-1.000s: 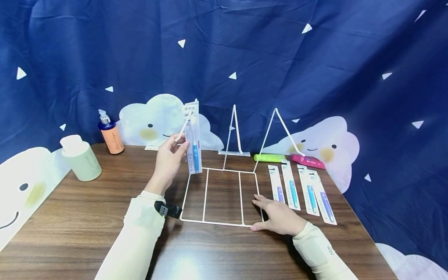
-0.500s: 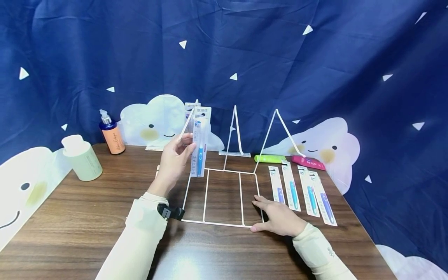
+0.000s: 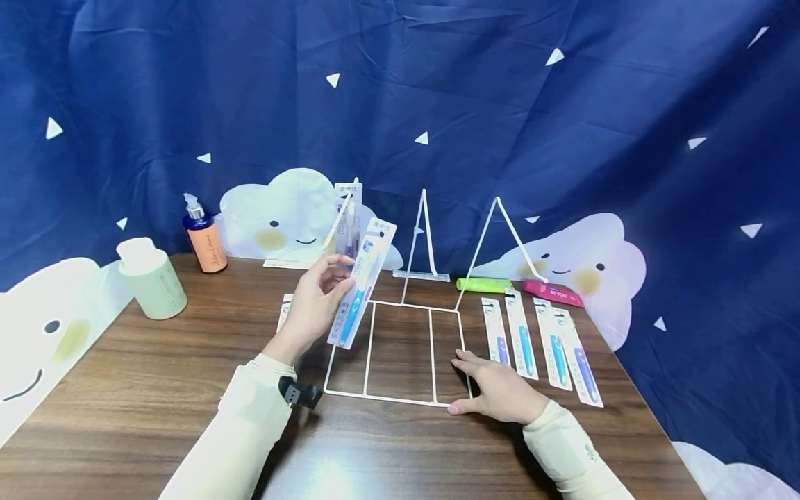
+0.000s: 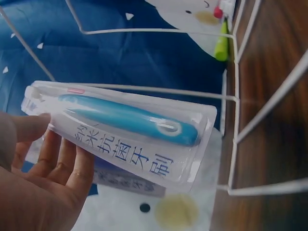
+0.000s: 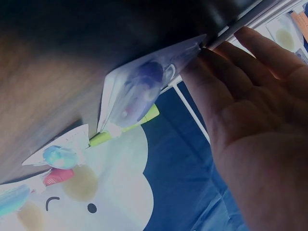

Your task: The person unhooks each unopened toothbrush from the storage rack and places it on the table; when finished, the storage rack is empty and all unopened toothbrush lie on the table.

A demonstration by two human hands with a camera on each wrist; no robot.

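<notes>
- Above the rack's near-left corner, the left hand pinches a toothbrush pack, tilted.
- Pack looks light, stiff, slick; hold its card edges.
- Right hand lies flat, fingers straight, on the rack's corner, 4 packs just beyond.

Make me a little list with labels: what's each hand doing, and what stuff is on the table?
Left hand: holds a packaged blue toothbrush, tilted, above the rack's left side
Right hand: lies flat on the table, fingers touching the white wire rack at its front right corner
Already on rack: one toothbrush pack hanging at the left upright
Waiting packs: four toothbrush packs flat in a row, right of the rack
Behind rack: green tube, pink tube
Left side: pump bottle, pale green container
Surface: wooden table
</notes>
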